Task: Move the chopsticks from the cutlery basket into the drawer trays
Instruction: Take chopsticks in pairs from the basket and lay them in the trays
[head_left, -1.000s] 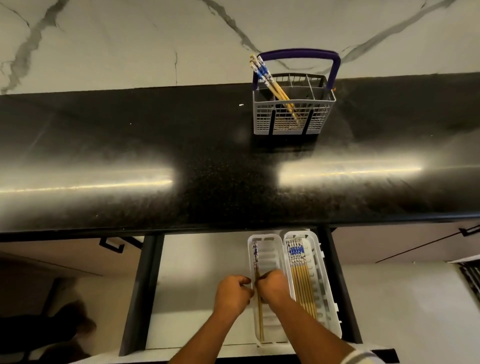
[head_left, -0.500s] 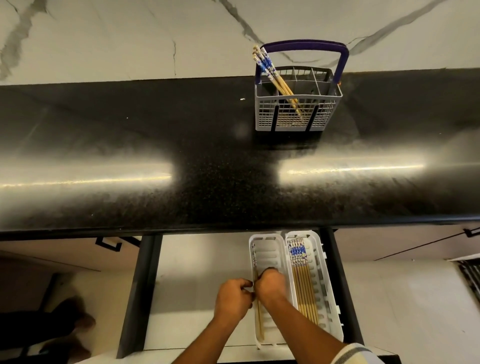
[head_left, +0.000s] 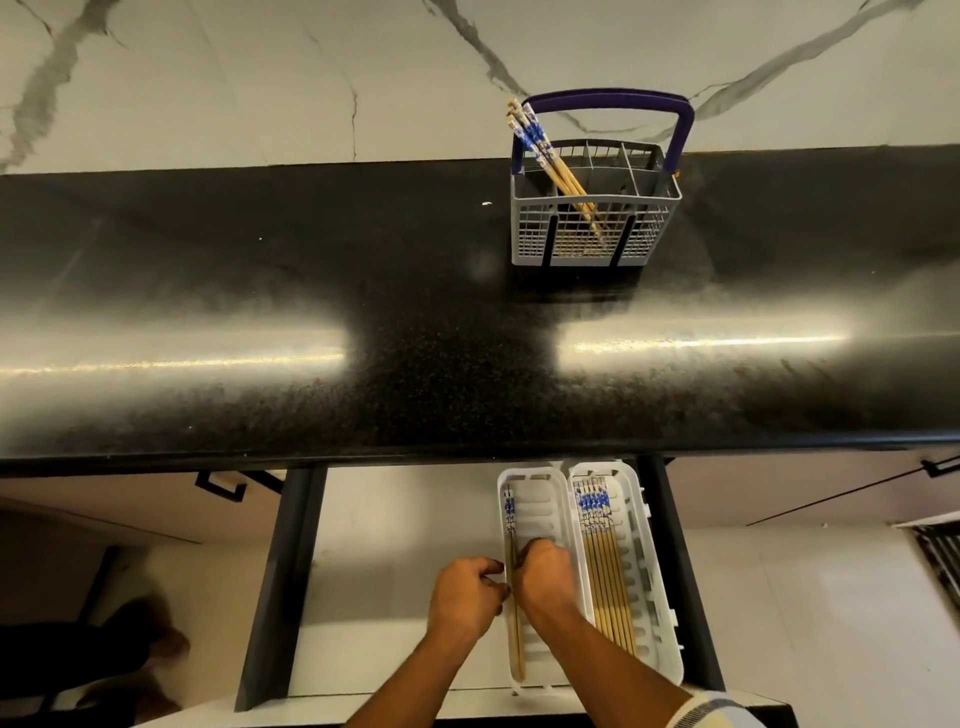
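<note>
A grey cutlery basket (head_left: 592, 239) with a purple handle stands on the black counter, with a few blue-patterned chopsticks (head_left: 540, 150) leaning out of its left compartment. Below, in the open drawer, two white trays lie side by side. The right tray (head_left: 654, 587) holds several chopsticks (head_left: 608, 566) in a row. The left tray (head_left: 540, 504) holds chopsticks (head_left: 511, 525) along its left wall. My left hand (head_left: 467, 603) and my right hand (head_left: 545, 577) meet over the left tray, fingers pinched on those chopsticks.
The black counter (head_left: 363, 291) overhangs the drawer's back. Dark drawer rails (head_left: 280, 587) run down both sides. The drawer floor (head_left: 384, 561) left of the trays is bare white. A marble wall rises behind the basket.
Both hands stay over the left tray on the chopsticks; my right hand has shifted slightly toward the tray's back. The view has tilted a little.
</note>
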